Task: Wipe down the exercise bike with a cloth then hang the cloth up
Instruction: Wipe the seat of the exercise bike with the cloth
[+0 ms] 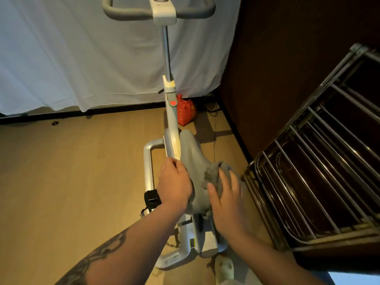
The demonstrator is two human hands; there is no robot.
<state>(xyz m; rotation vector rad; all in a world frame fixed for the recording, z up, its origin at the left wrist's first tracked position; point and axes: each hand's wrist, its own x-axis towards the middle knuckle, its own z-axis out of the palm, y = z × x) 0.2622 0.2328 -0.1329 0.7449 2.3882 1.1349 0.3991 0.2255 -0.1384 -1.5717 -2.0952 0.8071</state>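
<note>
There is one exercise bike (171, 128), one grey saddle (190, 153) on it, one grey cloth (213, 175), and two hands of a person. The bike is white, with one grey handlebar (127, 12) at the top of the view, one red round knob (173, 103) on the frame, and one black pedal (151, 199) on its left side. The cloth lies bunched on the right rear part of the saddle, directly under and in front of the right hand (228, 200), so the cloth is between this hand and the saddle. The right hand lies on the cloth with its fingers nearly straight and a little spread; it presses the cloth on the saddle, and the thumb points toward the middle of the saddle. Part of the cloth sticks out past the fingertips. The left hand (174, 182) is on the left side of the saddle, just beside the cloth but not touching it. Its fingers are bent over the left edge of the saddle and it holds the saddle there. The left forearm has a dark tattoo (96, 256). On the right stands one metal drying rack (308, 171) with many bars, near the saddle. Behind the bike one red bag (186, 112) stands on the wooden floor (72, 171), below one white curtain (82, 58).
</note>
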